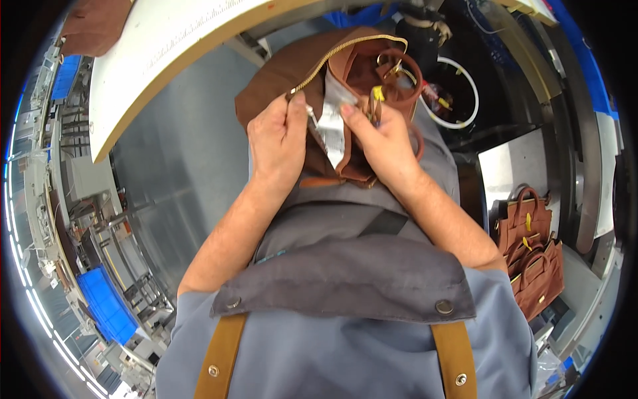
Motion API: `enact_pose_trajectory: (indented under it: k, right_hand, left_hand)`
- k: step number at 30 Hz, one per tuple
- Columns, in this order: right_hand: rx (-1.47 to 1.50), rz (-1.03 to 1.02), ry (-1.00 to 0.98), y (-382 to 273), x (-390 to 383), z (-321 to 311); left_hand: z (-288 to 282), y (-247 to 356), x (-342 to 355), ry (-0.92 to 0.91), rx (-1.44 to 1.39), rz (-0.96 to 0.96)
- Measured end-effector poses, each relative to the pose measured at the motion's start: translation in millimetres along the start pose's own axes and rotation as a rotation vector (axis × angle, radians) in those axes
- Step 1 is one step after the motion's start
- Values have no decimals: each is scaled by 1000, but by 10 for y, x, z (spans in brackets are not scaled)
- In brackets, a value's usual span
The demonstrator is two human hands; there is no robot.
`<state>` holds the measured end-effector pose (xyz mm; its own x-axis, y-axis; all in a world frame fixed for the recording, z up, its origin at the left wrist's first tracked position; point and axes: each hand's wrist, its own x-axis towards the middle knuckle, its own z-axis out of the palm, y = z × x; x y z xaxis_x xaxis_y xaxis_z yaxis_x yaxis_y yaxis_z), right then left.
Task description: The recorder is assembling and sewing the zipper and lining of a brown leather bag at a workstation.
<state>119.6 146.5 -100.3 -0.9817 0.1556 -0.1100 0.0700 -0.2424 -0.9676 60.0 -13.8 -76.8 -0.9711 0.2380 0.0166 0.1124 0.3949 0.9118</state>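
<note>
A brown handbag lies across my lap, its mouth open along a gold zipper. My left hand is closed on the bag's edge near the zipper's end, thumb and fingers pinched together. A shiny silver-white strip shows in the opening between my hands. My right hand grips the other edge, its thumb beside the strip. Something small and yellow with a darker narrow part sticks up by the right fingers; its kind I cannot make out. A rounded brown handle stands beyond that hand.
A pale worktable with a curved-looking edge runs along the upper left, brown material on it. Several brown handbags with yellow tags stand at the right. A white ring lies at the upper right. Blue bins sit far left.
</note>
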Motion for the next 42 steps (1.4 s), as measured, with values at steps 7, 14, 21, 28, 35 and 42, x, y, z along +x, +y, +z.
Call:
enact_pose_trajectory:
  k: [7,14,21,28,35,42]
  right_hand:
    - [2,52,-9,-1,4,-32]
    - [10,13,-13,-21,11,-50]
    - [-213,-34,47,-37,36,-129]
    - [-346,-181,344,-126,285,-347]
    - [-946,-338,255,-262,495,-462]
    - [-1208,-564,198,-434,365,-658]
  left_hand:
    - [-56,49,30,-52,31,57]
    - [-108,57,43,-131,-98,-13]
    - [17,434,268,-33,419,584]
    - [270,599,537,-159,657,577]
    - [390,664,728,-150,987,673]
    - [-230,647,810,145,869,761]
